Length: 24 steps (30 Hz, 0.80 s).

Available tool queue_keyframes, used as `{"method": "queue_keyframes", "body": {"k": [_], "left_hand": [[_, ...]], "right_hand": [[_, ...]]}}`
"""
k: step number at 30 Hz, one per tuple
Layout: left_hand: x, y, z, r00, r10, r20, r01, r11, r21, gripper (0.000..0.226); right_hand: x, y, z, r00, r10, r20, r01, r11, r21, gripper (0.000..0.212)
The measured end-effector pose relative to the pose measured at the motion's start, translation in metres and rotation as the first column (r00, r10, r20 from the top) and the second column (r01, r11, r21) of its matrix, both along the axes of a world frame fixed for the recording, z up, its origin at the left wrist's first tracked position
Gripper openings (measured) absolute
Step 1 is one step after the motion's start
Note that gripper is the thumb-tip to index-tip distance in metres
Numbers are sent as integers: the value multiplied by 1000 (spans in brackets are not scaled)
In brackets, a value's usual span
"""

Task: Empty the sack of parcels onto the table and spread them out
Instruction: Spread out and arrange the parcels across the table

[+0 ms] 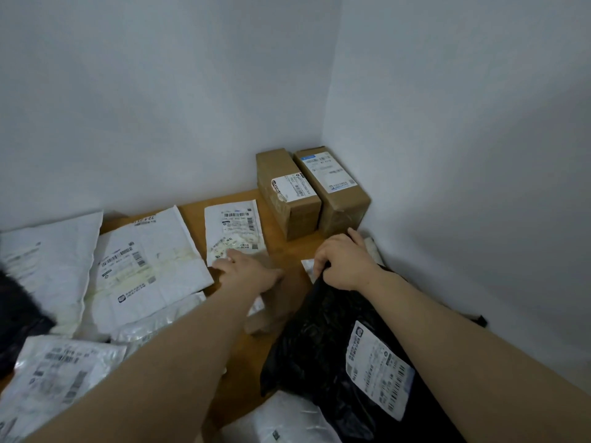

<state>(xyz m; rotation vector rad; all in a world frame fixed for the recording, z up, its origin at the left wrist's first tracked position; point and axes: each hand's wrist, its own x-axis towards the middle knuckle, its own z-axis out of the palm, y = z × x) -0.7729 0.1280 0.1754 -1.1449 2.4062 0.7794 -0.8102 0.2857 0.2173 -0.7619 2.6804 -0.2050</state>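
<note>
The right hand [343, 263] grips the top edge of a black poly mailer [332, 343] just in front of the two cardboard boxes [287, 199]. Left of the boxes, the left hand [248, 270] presses straight fingers onto a white mailer [235, 228].

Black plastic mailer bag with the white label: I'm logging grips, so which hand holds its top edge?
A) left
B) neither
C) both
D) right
D: the right hand curls its fingers over the top edge of the black plastic mailer bag, while the left hand reaches onto a white labelled envelope apart from it.
</note>
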Motion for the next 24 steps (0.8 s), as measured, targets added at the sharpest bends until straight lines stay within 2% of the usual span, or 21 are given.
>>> {"method": "queue_keyframes", "body": {"k": [2, 5, 7, 9, 11, 12, 13, 15, 16, 17, 18, 20, 22, 24], "left_hand": [[-6, -20, -1, 986, 98, -134, -94, 995, 36, 118], [-9, -30, -4, 952, 113, -284, -110, 994, 28, 116], [-1, -28, -7, 933, 105, -344, -116, 993, -11, 99], [10, -24, -6, 905, 42, -423, -108, 985, -135, 77], [18, -18, 3, 877, -66, -476, -16, 986, -166, 59], [20, -14, 6, 862, -99, -497, 60, 994, -94, 53], [20, -8, 11, 867, -101, -488, 143, 988, 50, 54], [23, 9, 26, 922, -121, -367, 277, 869, 410, 78], [26, 19, 34, 936, -200, -290, 327, 798, 505, 88], [30, 28, 38, 933, -275, -231, 358, 757, 546, 88], [34, 36, 37, 919, -336, -208, 394, 743, 541, 79], [38, 47, 30, 892, -393, -223, 452, 772, 446, 55], [39, 48, 31, 919, -284, -272, 377, 833, 404, 31], [39, 39, 41, 941, -56, -333, 209, 870, 446, 27]], "right_hand": [[-4, -4, -5, 1000, -2, -6, 2, 1000, 0, 24], [-10, -6, -12, 999, 14, -32, -15, 1000, -20, 27], [-10, -5, -13, 999, 1, -41, -4, 997, -74, 38], [-9, -2, -9, 996, -68, -57, 57, 983, -177, 52], [-10, 3, -3, 982, -175, -65, 155, 958, -240, 61], [-11, 6, 0, 972, -230, -56, 210, 947, -243, 65], [-12, 12, 3, 958, -284, -36, 269, 936, -228, 68], [-10, 24, 9, 923, -384, 18, 381, 909, -170, 74], [-6, 31, 12, 905, -423, 49, 425, 894, -144, 75], [-1, 38, 15, 890, -449, 81, 457, 880, -131, 75], [5, 45, 18, 877, -467, 109, 479, 869, -129, 74], [20, 58, 22, 862, -489, 134, 505, 851, -145, 73], [34, 69, 21, 851, -512, 115, 524, 835, -166, 71], [44, 79, 20, 843, -533, 75, 536, 820, -201, 64]]}}
